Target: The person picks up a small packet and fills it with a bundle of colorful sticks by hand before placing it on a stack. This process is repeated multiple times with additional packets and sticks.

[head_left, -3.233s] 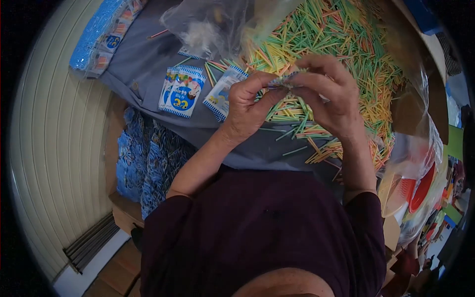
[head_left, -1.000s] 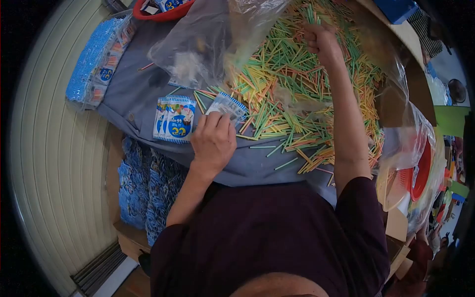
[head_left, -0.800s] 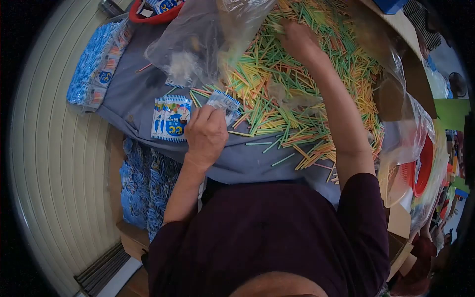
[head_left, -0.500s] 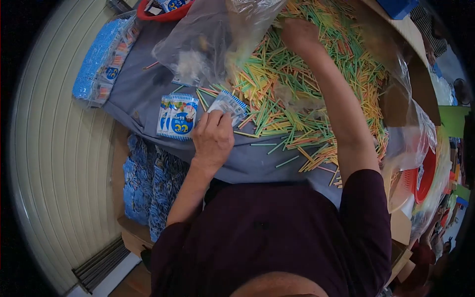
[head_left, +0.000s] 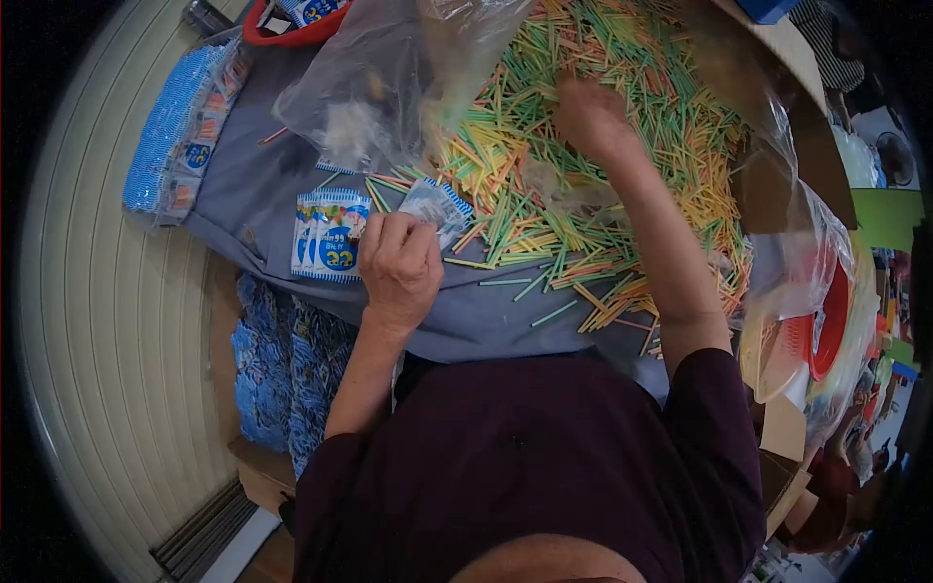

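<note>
My left hand has its fingers curled at the near edge of a small clear-and-blue packet, which lies with its see-through side up. Just left of that hand is a fanned stack of printed blue-and-white packets. Over a large heap of thin green, yellow and orange sticks reaches my right hand. Its fingers point down into the sticks and are blurred, so what they hold cannot be made out.
A clear plastic bag lies behind the packets. Farther left stands a wrapped bundle of blue packs, near a red basket. A box of blue wrappers is below the table edge. Cardboard and a red basket are right.
My right hand has come nearer to me over the stick heap. The left hand's fingers have drawn back slightly toward the packet's near edge. The whole view has shifted a little.
</note>
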The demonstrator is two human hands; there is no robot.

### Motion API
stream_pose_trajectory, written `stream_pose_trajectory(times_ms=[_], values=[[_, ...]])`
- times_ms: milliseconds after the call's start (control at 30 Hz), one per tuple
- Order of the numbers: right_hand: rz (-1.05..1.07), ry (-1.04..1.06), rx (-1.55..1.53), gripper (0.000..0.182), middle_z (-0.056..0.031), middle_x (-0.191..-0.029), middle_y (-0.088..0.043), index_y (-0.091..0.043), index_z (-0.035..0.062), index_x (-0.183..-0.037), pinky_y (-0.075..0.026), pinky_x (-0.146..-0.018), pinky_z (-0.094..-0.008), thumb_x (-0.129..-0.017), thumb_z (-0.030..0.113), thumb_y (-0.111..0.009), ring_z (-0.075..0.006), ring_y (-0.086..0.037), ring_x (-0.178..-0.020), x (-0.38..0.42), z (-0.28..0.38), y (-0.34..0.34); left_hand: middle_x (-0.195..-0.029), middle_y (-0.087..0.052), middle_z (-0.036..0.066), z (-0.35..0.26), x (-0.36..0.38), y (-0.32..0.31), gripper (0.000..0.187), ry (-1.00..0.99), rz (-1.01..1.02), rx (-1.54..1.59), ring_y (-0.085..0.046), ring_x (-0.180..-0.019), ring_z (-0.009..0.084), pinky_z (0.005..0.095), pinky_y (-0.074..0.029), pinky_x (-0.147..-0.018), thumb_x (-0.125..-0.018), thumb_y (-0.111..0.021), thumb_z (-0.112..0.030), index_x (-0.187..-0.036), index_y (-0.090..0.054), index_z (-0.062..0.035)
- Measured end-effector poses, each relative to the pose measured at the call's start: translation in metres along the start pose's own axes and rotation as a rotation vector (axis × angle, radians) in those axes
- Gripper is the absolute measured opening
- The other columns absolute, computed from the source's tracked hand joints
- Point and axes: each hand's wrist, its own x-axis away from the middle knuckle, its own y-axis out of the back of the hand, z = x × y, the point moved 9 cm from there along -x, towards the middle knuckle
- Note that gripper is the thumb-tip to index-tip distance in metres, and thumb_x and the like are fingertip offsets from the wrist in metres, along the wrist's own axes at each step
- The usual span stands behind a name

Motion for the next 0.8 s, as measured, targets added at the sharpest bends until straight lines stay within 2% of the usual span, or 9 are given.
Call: stream_pose_trajectory(times_ms=[67,267,367,433,600,667,700,767,800], values=[[0.054,-0.012,0.100,0.027,-0.0221,-0.095,-0.070,-0.063,0.0046,-0.109,-0.054,-0.075,-0.0507,-0.085,0.015,-0.056,-0.0372,-0.069,-0.090,-0.007,0.006,-0.014,-0.081,-0.059,0.008,0.009,0.006,-0.007,0.009,0.122,0.112,0.005,-0.057,-0.078,0.0281,0.0392,-0.047,-0.066,-0.074,-0.070,-0.001,-0.082,-0.067,-0.0040],[0.040,-0.012,0.060,0.028,-0.0228,-0.096,-0.070,-0.066,0.0032,-0.108,-0.054,-0.075,-0.0505,-0.084,0.012,-0.056,-0.0377,-0.068,-0.092,-0.025,-0.002,0.000,-0.082,-0.060,0.008,0.015,0.007,0.000,0.008,0.169,0.158,0.057,-0.058,-0.079,0.0285,0.0394,-0.047,-0.067,-0.078,-0.071,-0.004,-0.086,-0.070,-0.0046],[0.049,-0.119,-0.215,0.032,-0.0237,-0.099,-0.069,-0.065,0.0034,-0.114,-0.053,-0.080,-0.0495,-0.087,0.019,-0.059,-0.0380,-0.067,-0.097,-0.012,-0.034,0.011,-0.079,-0.060,0.007,0.026,0.007,-0.001,0.008,0.235,0.138,0.151,-0.058,-0.080,0.0285,0.0387,-0.047,-0.068,-0.075,-0.072,-0.002,-0.082,-0.070,-0.0045],[-0.020,-0.169,-0.687,0.038,-0.0207,-0.103,-0.069,-0.063,0.0050,-0.120,-0.050,-0.087,-0.0477,-0.090,0.027,-0.060,-0.0346,-0.065,-0.099,0.004,-0.051,0.023,-0.078,-0.060,0.007,0.025,0.004,0.001,0.009,0.216,0.095,0.193,-0.058,-0.079,0.0285,0.0386,-0.047,-0.068,-0.073,-0.073,-0.002,-0.081,-0.069,-0.0044],[-0.049,-0.411,-0.899,0.036,-0.0077,-0.100,-0.068,-0.063,0.0048,-0.120,-0.050,-0.088,-0.0399,-0.095,0.030,-0.058,-0.0233,-0.062,-0.094,0.045,-0.063,0.030,-0.078,-0.061,0.007,0.024,0.005,-0.005,0.013,0.206,0.096,0.217,-0.059,-0.077,0.0285,0.0384,-0.047,-0.068,-0.069,-0.075,0.001,-0.080,-0.070,-0.0045],[-0.124,-0.196,-1.454,0.032,-0.0057,-0.093,-0.067,-0.063,0.0024,-0.114,-0.052,-0.083,-0.0375,-0.097,0.029,-0.058,-0.0208,-0.063,-0.089,0.038,-0.059,0.015,-0.078,-0.062,0.007,0.027,0.007,-0.008,0.014,0.242,0.145,0.209,-0.059,-0.076,0.0289,0.0388,-0.047,-0.068,-0.070,-0.076,-0.002,-0.082,-0.070,-0.0047],[-0.114,-0.198,-1.458,0.032,-0.0057,-0.093,-0.067,-0.063,0.0024,-0.114,-0.052,-0.083,-0.0375,-0.097,0.029,-0.058,-0.0208,-0.063,-0.089,0.036,-0.061,0.008,-0.078,-0.062,0.007,0.028,0.007,-0.007,0.014,0.251,0.149,0.204,-0.059,-0.076,0.0289,0.0388,-0.047,-0.068,-0.070,-0.076,-0.002,-0.082,-0.070,-0.0047],[0.100,-0.167,-1.817,0.024,-0.0063,-0.088,-0.065,-0.064,0.0019,-0.107,-0.053,-0.077,-0.0362,-0.098,0.024,-0.057,-0.0199,-0.064,-0.084,0.034,-0.048,-0.013,-0.078,-0.062,0.007,0.027,0.002,-0.006,0.014,0.237,0.167,0.180,-0.059,-0.077,0.0292,0.0392,-0.048,-0.069,-0.071,-0.076,-0.006,-0.085,-0.071,-0.0048],[0.126,-0.154,-1.898,0.020,-0.0068,-0.084,-0.063,-0.061,0.0020,-0.108,-0.050,-0.063,-0.0333,-0.098,0.019,-0.058,-0.0177,-0.058,-0.072,0.034,-0.042,-0.016,-0.078,-0.062,0.007,0.026,0.000,-0.005,0.014,0.240,0.172,0.176,-0.059,-0.077,0.0292,0.0392,-0.048,-0.069,-0.071,-0.076,-0.006,-0.085,-0.071,-0.0048]])
